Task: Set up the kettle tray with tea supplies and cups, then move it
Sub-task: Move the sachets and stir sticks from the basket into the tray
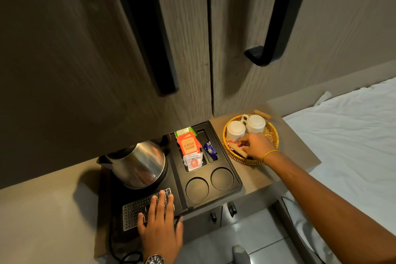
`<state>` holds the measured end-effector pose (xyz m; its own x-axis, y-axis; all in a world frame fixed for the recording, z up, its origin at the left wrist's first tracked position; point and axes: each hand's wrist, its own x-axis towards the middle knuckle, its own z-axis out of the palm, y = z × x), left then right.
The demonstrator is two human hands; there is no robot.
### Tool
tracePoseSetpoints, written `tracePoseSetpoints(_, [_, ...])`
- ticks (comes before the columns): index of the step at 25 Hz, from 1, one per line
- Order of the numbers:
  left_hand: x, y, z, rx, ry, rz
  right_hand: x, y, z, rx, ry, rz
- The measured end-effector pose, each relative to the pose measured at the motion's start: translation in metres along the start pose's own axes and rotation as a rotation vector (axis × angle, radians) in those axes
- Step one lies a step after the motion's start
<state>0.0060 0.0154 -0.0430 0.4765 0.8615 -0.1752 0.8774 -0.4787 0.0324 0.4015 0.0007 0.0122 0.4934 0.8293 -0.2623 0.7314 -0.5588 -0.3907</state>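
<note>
Small sachets [235, 146] at the near side of a woven basket [272, 133] are pinched by the curled fingers of the right hand [256, 147]; whether the packets are lifted or only touched cannot be told. Just beyond the fingertips, inside the same basket, two white cups [246, 127] are seen upside down, touching each other, with little free room left between them and the rim. A short wooden handle [262, 114] is fixed at the basket's far rim. A yellow band [270, 153] is worn at the wrist.

To the left of this grip, apart from the basket, the black kettle tray [235, 178] is set on the small wooden table [300, 156]. Its nearest compartments are filled with tea packets [188, 146] and a blue sachet [210, 150]; nearer the person, two round cup recesses [209, 182] are left bare. The tray's near edge lies close to the table's front edge.

The left hand [159, 221] is laid flat, fingers spread and closed on nothing, over the perforated metal grille [137, 210] at the tray's near left part. Just beyond its fingertips a steel kettle [139, 163] is stood on its base. A wristwatch [154, 260] is worn.

Cupboard doors [182, 49] rise directly behind the table; a white bed [353, 135] borders its right edge. Open floor [246, 236] is seen below the table's front edge.
</note>
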Motion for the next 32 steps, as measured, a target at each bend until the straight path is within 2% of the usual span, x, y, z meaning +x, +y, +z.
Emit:
tracePoseSetpoints(5, [0.002, 0.003, -0.002, 0.020, -0.015, -0.002, 0.012, 0.004, -0.008, -0.053, -0.137, -0.119])
tracePoseSetpoints(11, [0.001, 0.007, -0.008, 0.037, -0.009, -0.017, 0.017, 0.005, -0.012, -0.202, -0.206, -0.244])
tracePoseSetpoints(22, [0.001, 0.009, -0.014, 0.006, -0.008, -0.028, 0.016, 0.013, -0.013, -0.211, -0.119, -0.310])
tracePoseSetpoints(32, [-0.002, 0.008, -0.013, 0.000, -0.028, -0.019, 0.024, 0.018, -0.003, -0.219, -0.146, -0.305])
